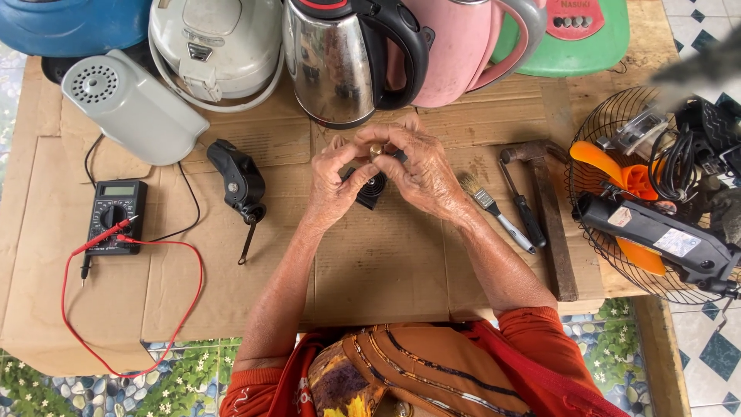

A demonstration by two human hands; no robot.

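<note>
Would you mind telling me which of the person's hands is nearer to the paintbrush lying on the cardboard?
The right hand. It is just beside the paintbrush, which lies to its right on the cardboard, apart from it. The left hand is farther off, on the other side of the right hand.

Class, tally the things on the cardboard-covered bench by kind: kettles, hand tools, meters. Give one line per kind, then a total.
Kettles: 2, a steel kettle with black handle and a pink kettle
Hand tools: 3, a hammer, a black-handled screwdriver and a small paintbrush
Meters: 1, a black multimeter with red leads
Total: 6
</note>
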